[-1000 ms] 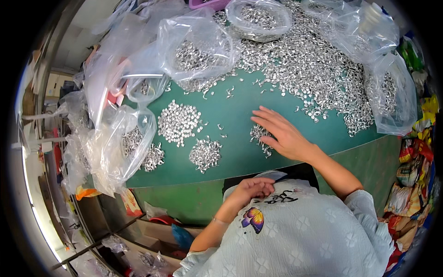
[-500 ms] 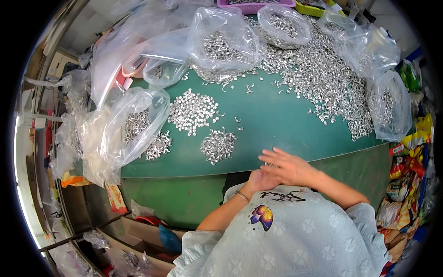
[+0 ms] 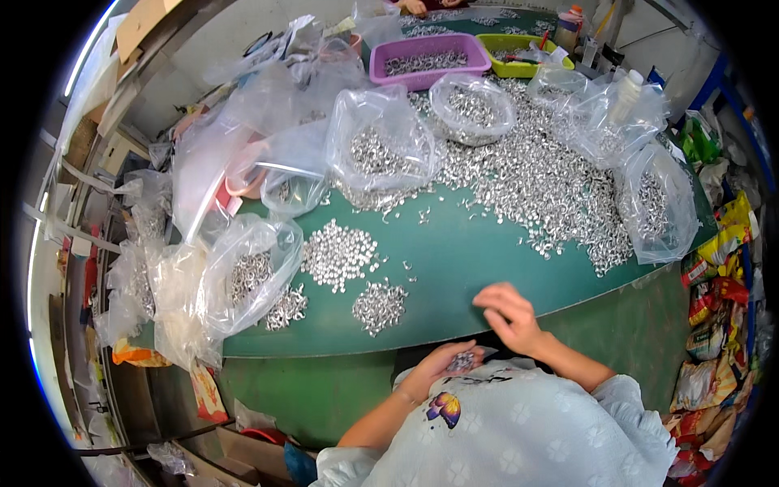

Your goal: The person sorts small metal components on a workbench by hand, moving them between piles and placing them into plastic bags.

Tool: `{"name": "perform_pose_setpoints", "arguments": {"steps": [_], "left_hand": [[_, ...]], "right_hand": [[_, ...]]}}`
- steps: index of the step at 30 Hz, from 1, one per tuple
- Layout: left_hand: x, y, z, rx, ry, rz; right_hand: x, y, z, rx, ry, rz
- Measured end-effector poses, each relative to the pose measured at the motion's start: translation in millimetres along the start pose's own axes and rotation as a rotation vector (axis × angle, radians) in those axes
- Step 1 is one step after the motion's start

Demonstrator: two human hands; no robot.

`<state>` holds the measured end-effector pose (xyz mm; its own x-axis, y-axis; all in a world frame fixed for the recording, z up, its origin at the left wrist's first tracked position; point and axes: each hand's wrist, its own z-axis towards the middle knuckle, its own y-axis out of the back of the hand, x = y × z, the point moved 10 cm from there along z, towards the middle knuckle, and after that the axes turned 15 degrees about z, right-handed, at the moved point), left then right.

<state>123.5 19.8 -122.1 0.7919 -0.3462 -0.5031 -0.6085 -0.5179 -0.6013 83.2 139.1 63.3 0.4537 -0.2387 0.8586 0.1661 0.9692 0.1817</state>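
My left hand [image 3: 438, 365] is cupped palm-up just off the near edge of the green table. A small heap of shiny metal pieces [image 3: 461, 361] lies in its palm. My right hand [image 3: 513, 315] hovers over the table's front edge, to the right of the left one. Its fingers are bent and the thumb stands apart from them; I see nothing between them. On the table, left of my hands, are a small pile of curved metal pieces [image 3: 379, 308] and a flatter pile of small roundish metal pieces [image 3: 338, 255].
A wide spread of loose metal pieces [image 3: 540, 174] covers the right rear of the green table [image 3: 438, 268]. Clear plastic bags [image 3: 375, 134] of pieces stand around it. Behind are a purple basket [image 3: 430, 77] and a yellow-green basket [image 3: 499, 69]. Another person's hand [image 3: 414, 6] shows at the far end.
My hands were together, the right over the left; now they are apart, and the pieces in my left palm show. The view has tilted up, showing more of the far end.
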Motion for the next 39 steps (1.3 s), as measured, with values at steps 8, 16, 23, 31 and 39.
{"name": "perform_pose_setpoints", "arguments": {"steps": [8, 16, 23, 31, 39], "left_hand": [[-129, -52, -17, 0.092, -0.044, -0.540], [-461, 5, 67, -0.459, -0.889, 0.231], [-486, -37, 78, -1.173, -1.250, 1.970], [-504, -40, 36, -1.322, -1.273, 1.296], [-310, -20, -127, -0.605, -1.035, 0.271]], "right_hand": [[-54, 84, 22, -0.317, -0.251, 0.006], [-53, 85, 33, -0.230, -0.180, -0.249], [-60, 87, 36, -0.236, -0.172, -0.215], [-50, 61, 58, -0.149, -0.148, -0.210], [-65, -5, 72, 0.189, -0.265, 0.092]]}}
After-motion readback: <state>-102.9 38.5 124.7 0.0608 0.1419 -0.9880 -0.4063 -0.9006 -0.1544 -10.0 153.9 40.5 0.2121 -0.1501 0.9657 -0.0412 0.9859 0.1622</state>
